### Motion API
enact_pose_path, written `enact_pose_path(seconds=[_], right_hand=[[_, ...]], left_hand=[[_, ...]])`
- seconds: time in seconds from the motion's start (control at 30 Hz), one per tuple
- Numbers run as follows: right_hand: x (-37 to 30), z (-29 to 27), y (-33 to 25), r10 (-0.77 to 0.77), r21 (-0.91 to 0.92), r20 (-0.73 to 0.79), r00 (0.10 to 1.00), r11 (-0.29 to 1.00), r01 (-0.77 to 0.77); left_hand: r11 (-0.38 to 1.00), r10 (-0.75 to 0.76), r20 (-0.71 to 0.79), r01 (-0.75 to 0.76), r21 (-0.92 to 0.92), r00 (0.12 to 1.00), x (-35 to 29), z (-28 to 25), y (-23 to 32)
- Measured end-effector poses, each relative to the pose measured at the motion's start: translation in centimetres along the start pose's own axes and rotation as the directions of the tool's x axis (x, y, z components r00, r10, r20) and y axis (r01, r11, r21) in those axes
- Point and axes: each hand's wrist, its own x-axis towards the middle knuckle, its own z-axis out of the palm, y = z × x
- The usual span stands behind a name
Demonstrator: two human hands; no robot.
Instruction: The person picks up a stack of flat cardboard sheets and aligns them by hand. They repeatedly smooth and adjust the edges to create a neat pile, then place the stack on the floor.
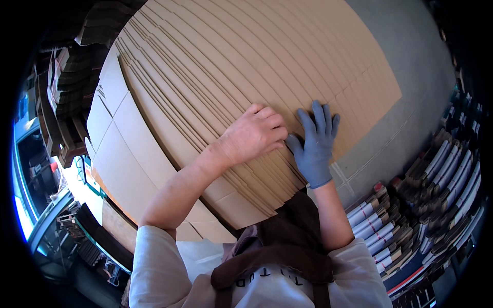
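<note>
A wide, fanned-out spread of brown cardboard sheets (pixel 215 61) lies in front of me, each sheet overlapping its neighbour so that their long edges show as lines. My bare left hand (pixel 258 131) is on the middle of the spread, its fingers curled down at the edge of a cardboard sheet; the fingertips are hidden. Just to its right, my right hand (pixel 316 146) wears a grey-blue glove. Its fingers are spread and rest on the sheets, with the thumb pointing towards the left hand. The near ends of the sheets reach my dark apron (pixel 287 220).
Paler creased cardboard (pixel 136 141) lies along the left of the spread. Bundled flat cardboard stacks (pixel 375 226) stand on the right, on the grey floor (pixel 370 138). More dark stacked cardboard (pixel 72 77) rises at the far left, above a blue-framed structure (pixel 31 169).
</note>
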Motion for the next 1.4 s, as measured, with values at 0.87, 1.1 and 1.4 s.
enact_pose_path(seconds=[0.87, 1.1, 1.4], right_hand=[[-0.3, -0.2, -0.2, -0.006, 0.013, 0.042, 0.999, 1.0, 0.006], [1.6, -0.9, -1.3, -0.037, -0.004, 0.001, 0.999, 0.999, 0.037], [7.6, 2.3, -5.6, -0.096, -0.012, 0.047, 0.994, 0.995, 0.096]], left_hand=[[0.999, 0.023, 0.017, -0.023, -0.029, 1.0, -0.4, 0.4, -0.4], [0.999, -0.029, -0.14, 0.024, -0.036, 0.99, -1.1, -3.1, -1.8], [0.981, -0.142, -0.119, 0.155, 0.113, 0.983, -3.1, -7.0, -6.2]])
